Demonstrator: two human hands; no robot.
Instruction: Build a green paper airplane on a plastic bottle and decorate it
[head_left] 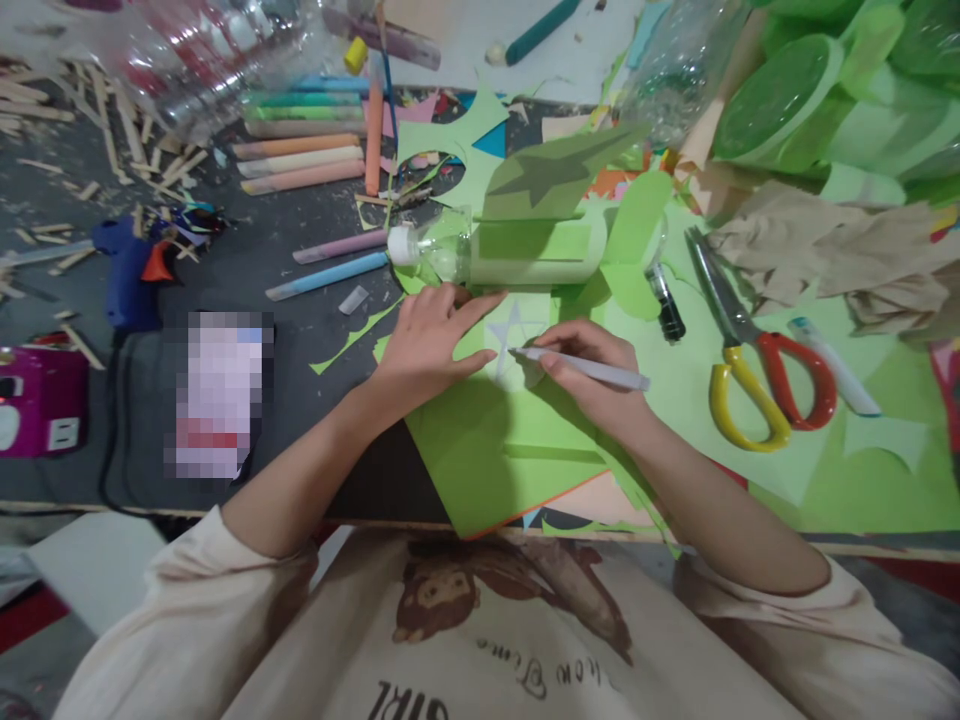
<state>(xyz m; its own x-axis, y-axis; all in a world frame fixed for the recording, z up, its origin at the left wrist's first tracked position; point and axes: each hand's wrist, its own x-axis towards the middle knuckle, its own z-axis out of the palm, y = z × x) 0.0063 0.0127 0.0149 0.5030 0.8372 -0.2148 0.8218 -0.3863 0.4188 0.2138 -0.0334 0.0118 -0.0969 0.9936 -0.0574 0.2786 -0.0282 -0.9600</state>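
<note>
Green paper sheets [480, 450] lie stacked at the table's front edge. My left hand [435, 340] rests flat on the paper with its fingers spread, holding nothing. Between my hands is a star shape in grey-purple [502, 335]. My right hand [592, 365] is closed around a light grey marker [600, 370], its tip at the star's right side. Just beyond my hands a plastic bottle [442, 248] wrapped in pale green paper lies on its side, white cap to the left. Above it is a green paper piece with a dark star shape [555, 175].
Scissors [750, 350] with yellow and red handles lie at right, near a small black marker [666, 305] and crumpled brown paper [840, 250]. At left are a blue glue gun [129, 270], a blurred-out phone [217, 395] and a purple box [45, 400]. Coloured markers [300, 165] lie farther back.
</note>
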